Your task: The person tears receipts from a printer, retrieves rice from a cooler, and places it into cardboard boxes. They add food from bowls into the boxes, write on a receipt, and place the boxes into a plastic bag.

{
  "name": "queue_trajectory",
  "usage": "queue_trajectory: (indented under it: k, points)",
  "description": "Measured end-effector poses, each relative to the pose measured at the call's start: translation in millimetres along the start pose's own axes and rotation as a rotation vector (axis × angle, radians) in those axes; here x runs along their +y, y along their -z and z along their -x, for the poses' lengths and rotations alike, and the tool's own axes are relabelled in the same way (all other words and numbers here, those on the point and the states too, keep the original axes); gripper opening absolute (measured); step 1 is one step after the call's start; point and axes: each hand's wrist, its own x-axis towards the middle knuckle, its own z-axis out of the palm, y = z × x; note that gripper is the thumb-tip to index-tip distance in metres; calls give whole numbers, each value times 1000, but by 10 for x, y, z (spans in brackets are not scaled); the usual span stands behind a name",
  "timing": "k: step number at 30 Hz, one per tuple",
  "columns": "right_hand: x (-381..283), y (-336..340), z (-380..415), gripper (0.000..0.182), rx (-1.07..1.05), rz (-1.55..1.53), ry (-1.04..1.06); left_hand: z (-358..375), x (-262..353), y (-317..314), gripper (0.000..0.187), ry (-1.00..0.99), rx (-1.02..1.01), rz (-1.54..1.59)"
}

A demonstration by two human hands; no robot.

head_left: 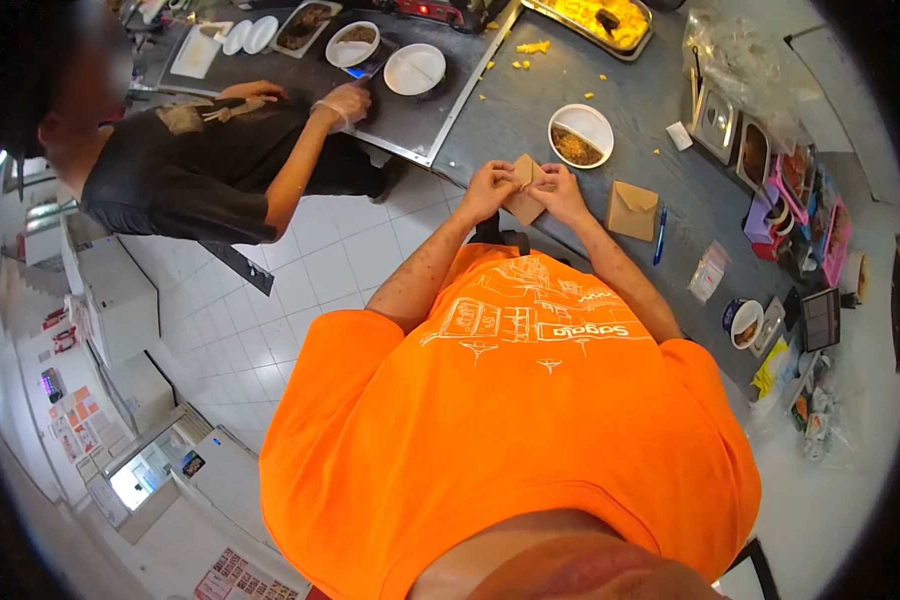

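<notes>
A small brown paper envelope (524, 207) is pinched between my two hands near the table's edge. My left hand (491, 190) has its fingers closed on the left side, and my right hand (562, 194) grips the right side near the flap. Close to my right hand, a stack of similar brown envelopes (632, 210) lies on the table, with a blue pen (660, 236) beside it. Just beyond my hands stands a round white two-part bowl (581, 136) with brown and yellowish food in one half.
At the left, a co-worker's gloved hand (347, 104) is near a white divided bowl (414, 70). A metal tray of yellow food (610, 22) sits at the back. Metal containers (718, 118) and a small plastic packet (709, 272) are on the right.
</notes>
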Motion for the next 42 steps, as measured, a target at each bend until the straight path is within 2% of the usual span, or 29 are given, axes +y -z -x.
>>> queue_trajectory:
  k: [2,4,5,7,8,10,11,13,17,20,22,24,26,28,32,33,34,35,36,38,39,41,42]
  points:
    - [-37,30,-1,25,-31,36,42,-39,12,26,22,-3,-39,-13]
    - [-61,41,-3,28,-39,54,31,-77,57,61,19,-127,-104,-208]
    - [-62,44,-1,28,-42,55,38,-101,95,80,19,-128,-96,-208]
    - [-34,43,6,29,-60,29,-10,-143,195,115,15,-349,-226,-428]
    - [-5,45,4,29,-63,31,-5,-161,258,129,15,-350,-219,-427]
    - [-12,59,-3,32,-72,-51,-11,-197,351,154,14,-462,-331,-547]
    - [-43,77,-10,32,-76,-49,-4,-201,365,162,14,-464,-323,-549]
    - [-94,132,-13,31,-81,-240,-39,-165,371,147,15,-561,-297,-527]
    - [-51,46,-63,20,12,-174,-82,-41,329,74,18,-540,-185,-548]
    - [-76,25,-83,18,44,-96,31,78,325,15,20,-483,-116,-554]
    - [-87,25,-78,18,46,-70,24,106,324,5,20,-471,-76,-537]
    - [-122,30,-43,19,62,-50,-85,123,318,4,20,-491,-46,-612]
    - [-85,98,-127,21,-21,-75,-127,143,318,4,19,-500,-35,-639]
    - [-74,210,-174,23,-221,-87,-209,139,290,-6,19,-514,-31,-666]
    - [-96,214,-182,24,-189,-66,-206,105,223,-11,17,-511,4,-597]
    - [-124,215,-116,25,-165,-31,-87,102,215,4,17,-506,23,-565]
    - [-191,209,-36,27,-141,4,32,101,190,16,17,-508,32,-565]
    - [-287,186,38,42,-125,197,162,84,157,30,18,-492,16,-467]
    - [-383,142,138,42,-126,203,171,72,124,34,19,-475,-1,-369]
    - [-629,75,307,67,0,157,204,56,91,27,20,-447,-2,-320]
    - [-645,76,308,67,-1,162,218,33,86,31,20,-414,-10,-272]
    - [-650,60,293,90,-17,259,345,20,111,50,19,-405,-38,-258]
    - [-649,43,302,90,-21,265,356,26,122,42,19,-387,-77,-240]
